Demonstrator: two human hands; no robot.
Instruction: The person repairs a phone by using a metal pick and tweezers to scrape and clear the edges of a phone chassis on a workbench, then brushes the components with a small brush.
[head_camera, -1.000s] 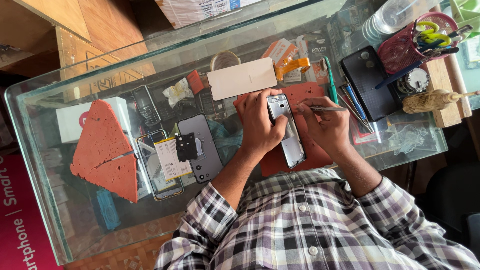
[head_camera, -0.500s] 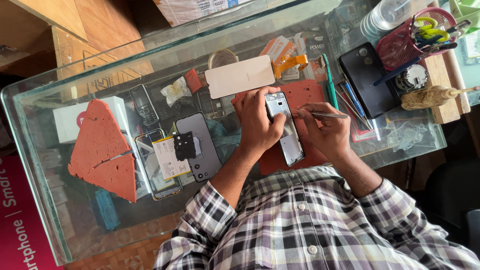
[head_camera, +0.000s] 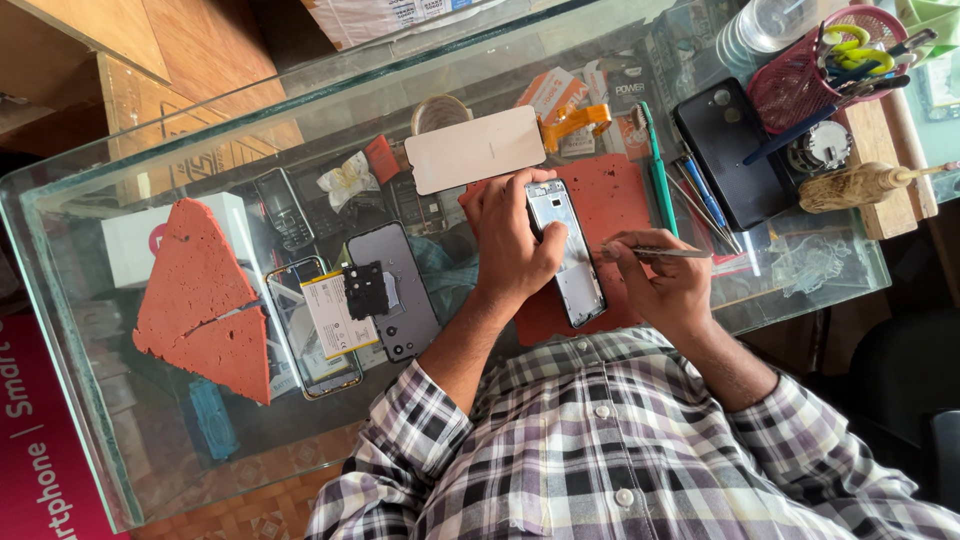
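The left hand (head_camera: 515, 235) is closed around the upper part of an opened phone frame (head_camera: 568, 255), thumb pressed over its left edge, pinning it flat near the middle of the frame. Just to its right, the right hand (head_camera: 665, 285) pinches a thin metal tool (head_camera: 668, 252) between thumb and fingers, with the tip pointing left at the phone's right edge. The phone lies on a red work mat (head_camera: 612, 195) that spreads out under both hands.

Beyond the mat, the counter (head_camera: 110, 410) is a glass display case whose top runs from lower left to upper right, with old handsets and small boxes dimly visible through it. Above the left hand lies a pale, rounded phone panel (head_camera: 475, 150) with an orange flex ribbon (head_camera: 575, 122) at its right end. To the left of the left hand sit a grey back cover (head_camera: 395, 285) and a phone chassis with its battery (head_camera: 325, 320) exposed, side by side. Further left is a cracked, triangular red slab (head_camera: 200, 295). Right of the mat lies a green-handled brush (head_camera: 655, 165), then a few pens, then a black phone (head_camera: 730, 150) face down. At the upper right a pink mesh holder (head_camera: 810, 80) carries scissors and tools, beside a wooden block (head_camera: 885, 170).

A checked shirt (head_camera: 620, 450) fills the bottom of the frame. Wooden boards show in the upper left corner, and a red sign edge at the lower left.
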